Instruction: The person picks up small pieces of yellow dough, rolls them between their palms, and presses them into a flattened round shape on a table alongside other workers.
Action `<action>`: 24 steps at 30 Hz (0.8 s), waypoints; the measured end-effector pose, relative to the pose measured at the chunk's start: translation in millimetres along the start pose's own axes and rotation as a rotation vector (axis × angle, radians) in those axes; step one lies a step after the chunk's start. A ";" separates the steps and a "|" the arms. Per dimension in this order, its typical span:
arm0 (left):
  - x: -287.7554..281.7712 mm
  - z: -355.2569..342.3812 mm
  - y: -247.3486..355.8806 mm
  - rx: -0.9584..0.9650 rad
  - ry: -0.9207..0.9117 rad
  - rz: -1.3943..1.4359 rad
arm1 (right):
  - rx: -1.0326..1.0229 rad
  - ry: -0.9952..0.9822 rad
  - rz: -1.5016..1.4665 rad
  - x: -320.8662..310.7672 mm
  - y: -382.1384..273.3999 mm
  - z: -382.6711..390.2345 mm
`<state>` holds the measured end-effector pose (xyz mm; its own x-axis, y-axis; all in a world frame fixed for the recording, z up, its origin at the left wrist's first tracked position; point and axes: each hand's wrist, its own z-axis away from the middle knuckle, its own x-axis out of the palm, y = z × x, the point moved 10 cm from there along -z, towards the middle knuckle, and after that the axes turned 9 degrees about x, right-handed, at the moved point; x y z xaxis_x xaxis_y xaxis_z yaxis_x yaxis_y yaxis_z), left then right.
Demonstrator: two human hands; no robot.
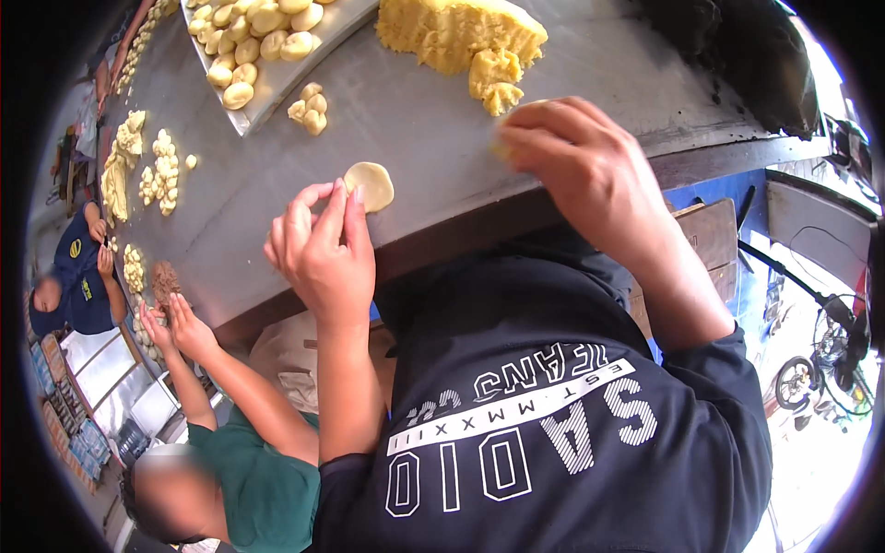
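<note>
My left hand [323, 244] hovers at the near edge of the grey metal table [415, 138], its fingertips touching a small flat round of pale dough [371, 184]. My right hand [576, 166] rests fingers-down on the table farther right, pressing on a small piece of dough [502, 147] that is mostly hidden under the fingers. A large yellow dough block [461, 32] lies just beyond the right hand, with torn lumps [496, 78] beside it.
A metal tray [277, 88] holds several shaped dough balls [253, 37]; three more [309, 106] lie beside it. Further dough piles [157, 175] sit at the left. A person in green [249, 461] works dough at the table's left end; another in dark blue [78, 281] sits beyond.
</note>
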<state>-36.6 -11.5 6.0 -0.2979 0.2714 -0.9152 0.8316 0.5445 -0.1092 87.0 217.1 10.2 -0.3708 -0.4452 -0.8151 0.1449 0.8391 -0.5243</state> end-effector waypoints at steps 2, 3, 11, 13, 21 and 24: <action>17.1 12.1 -25.8 -0.244 0.145 0.472 | -0.069 -0.008 -0.192 5.4 -18.4 -5.2; 18.4 9.3 -24.7 -0.289 0.100 0.546 | -0.078 0.008 -0.124 5.1 -20.5 -6.5; 50.4 13.1 -10.5 -0.753 0.158 1.372 | -0.085 -0.033 -0.220 12.6 -41.0 -2.7; 42.0 -7.7 7.2 -0.744 0.152 1.511 | -0.125 0.017 -0.331 13.7 -57.3 -8.6; 42.7 -25.3 4.8 -0.197 -0.010 1.178 | -0.171 0.097 -0.483 2.9 -58.8 -20.4; 24.3 -40.3 25.5 0.014 0.012 0.877 | -0.135 -0.037 -0.544 20.8 -54.7 -21.5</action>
<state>-41.5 41.0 -3.4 0.4463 0.5960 -0.6675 0.7692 0.1257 0.6265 51.6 168.7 27.2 -0.3264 -0.8338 -0.4453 -0.1780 0.5169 -0.8373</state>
